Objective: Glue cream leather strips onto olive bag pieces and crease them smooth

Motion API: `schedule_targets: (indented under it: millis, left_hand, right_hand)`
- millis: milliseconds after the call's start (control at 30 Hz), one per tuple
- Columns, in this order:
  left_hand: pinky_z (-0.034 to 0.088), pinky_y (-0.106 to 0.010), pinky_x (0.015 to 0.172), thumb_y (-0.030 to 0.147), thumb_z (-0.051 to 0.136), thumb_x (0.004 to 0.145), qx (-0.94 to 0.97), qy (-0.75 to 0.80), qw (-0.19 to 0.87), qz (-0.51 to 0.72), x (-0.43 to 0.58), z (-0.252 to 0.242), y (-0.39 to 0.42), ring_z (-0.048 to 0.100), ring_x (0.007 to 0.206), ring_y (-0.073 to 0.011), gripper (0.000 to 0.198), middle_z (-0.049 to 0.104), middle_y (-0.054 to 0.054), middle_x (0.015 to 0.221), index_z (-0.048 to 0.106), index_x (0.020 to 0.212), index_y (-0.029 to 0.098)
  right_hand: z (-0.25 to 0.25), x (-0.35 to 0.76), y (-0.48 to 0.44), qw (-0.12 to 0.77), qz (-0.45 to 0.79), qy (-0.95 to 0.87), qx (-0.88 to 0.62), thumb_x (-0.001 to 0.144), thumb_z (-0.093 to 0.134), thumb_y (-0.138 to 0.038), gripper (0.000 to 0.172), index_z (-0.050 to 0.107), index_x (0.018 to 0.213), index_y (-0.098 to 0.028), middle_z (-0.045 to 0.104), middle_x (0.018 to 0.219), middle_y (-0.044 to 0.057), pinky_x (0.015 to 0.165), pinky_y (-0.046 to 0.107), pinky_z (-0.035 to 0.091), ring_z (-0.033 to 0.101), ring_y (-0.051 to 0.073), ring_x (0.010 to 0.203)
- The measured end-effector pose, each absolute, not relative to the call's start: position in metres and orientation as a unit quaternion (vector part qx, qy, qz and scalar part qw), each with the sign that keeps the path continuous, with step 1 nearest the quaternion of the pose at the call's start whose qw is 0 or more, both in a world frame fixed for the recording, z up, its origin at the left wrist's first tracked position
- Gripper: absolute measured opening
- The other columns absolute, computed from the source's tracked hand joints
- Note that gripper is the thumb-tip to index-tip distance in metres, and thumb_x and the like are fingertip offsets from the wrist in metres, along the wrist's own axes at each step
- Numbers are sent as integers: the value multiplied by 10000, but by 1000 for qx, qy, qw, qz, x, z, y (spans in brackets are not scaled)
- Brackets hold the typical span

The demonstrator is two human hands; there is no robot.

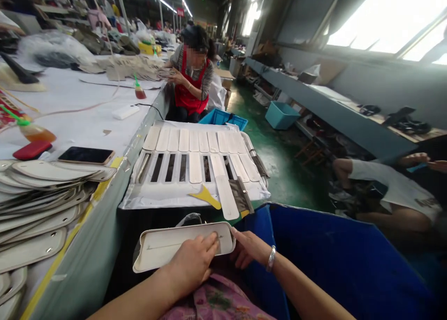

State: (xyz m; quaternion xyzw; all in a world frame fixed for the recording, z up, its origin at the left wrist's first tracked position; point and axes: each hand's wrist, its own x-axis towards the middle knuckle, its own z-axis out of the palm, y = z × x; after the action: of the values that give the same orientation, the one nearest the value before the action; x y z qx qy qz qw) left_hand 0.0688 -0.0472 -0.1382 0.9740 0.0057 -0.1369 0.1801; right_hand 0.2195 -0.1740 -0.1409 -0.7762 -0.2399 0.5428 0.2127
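A long off-white tray-shaped piece (164, 242) with rounded corners and a raised rim lies tilted over my lap. A line runs along its inner face. My left hand (193, 259) rests with its fingers flat on that inner face, near the right end. At that end my right hand (249, 246) grips the rim, thumb on top and the other fingers partly hidden behind. Beyond the piece, a white-covered stand (139, 200) carries rows of flat white strips (194, 167). One strip (227, 201) juts over its front edge beside a yellow scrap (206, 197).
On the left table (87, 96) lie stacked white panels (35, 222), a phone (86, 155) and a glue bottle (38, 133). A blue bin (314, 255) stands at my right. A co-worker in a red apron (190, 92) sits beyond the stand; another person (394, 190) sits at right.
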Motion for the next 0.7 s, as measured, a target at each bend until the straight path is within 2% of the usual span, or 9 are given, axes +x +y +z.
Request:
schedule_targets:
  millis: [67, 133, 233, 400, 600, 700]
  left_hand:
    - [455, -381, 848, 363, 555, 755, 973, 6, 182, -143, 66, -137, -44, 494, 1062, -280, 624, 356, -113, 1408, 391, 1330, 183]
    - [457, -384, 848, 378, 558, 754, 972, 6, 185, -143, 65, -135, -42, 497, 1062, -282, 626, 362, -112, 1405, 396, 1327, 188]
    - [458, -392, 851, 385, 571, 746, 971, 10, 192, -139, 65, -135, -42, 499, 1058, -290, 630, 361, -105, 1406, 401, 1324, 198]
    - [449, -392, 870, 398, 572, 739, 968, 8, 206, -145, 68, -135, -40, 491, 1067, -299, 646, 360, -97, 1408, 399, 1325, 189]
    - [458, -420, 855, 409, 563, 743, 964, -3, 218, -149, 69, -133, -35, 490, 1057, -308, 647, 352, -109, 1411, 396, 1326, 184]
    - [454, -414, 867, 405, 561, 745, 964, -1, 222, -145, 70, -135, -34, 493, 1052, -303, 643, 347, -103, 1416, 398, 1326, 185]
  right_hand:
    - [-144, 219, -181, 289, 568, -168, -752, 896, 38, -544, 669, 543, 878, -107, 671, 760, 118, 485, 254, 509, 645, 154, 550]
    - [-147, 217, -185, 320, 537, -159, -764, 886, 164, -570, 583, 531, 837, -119, 665, 721, 100, 450, 238, 486, 632, 154, 517]
    - [-149, 215, -184, 251, 434, -277, -820, 877, 331, -458, 400, 517, 708, -147, 658, 640, 60, 430, 202, 432, 604, 133, 473]
    - [-142, 217, -171, 156, 365, -370, -840, 858, 327, -259, 340, 524, 605, -148, 639, 548, 46, 464, 194, 398, 564, 103, 415]
    - [-143, 215, -165, 152, 360, -358, -848, 856, 315, -243, 328, 509, 606, -153, 625, 531, 47, 446, 191, 384, 546, 98, 396]
    - [-145, 212, -167, 183, 341, -340, -857, 866, 329, -292, 330, 485, 606, -163, 611, 525, 44, 438, 196, 368, 537, 97, 393]
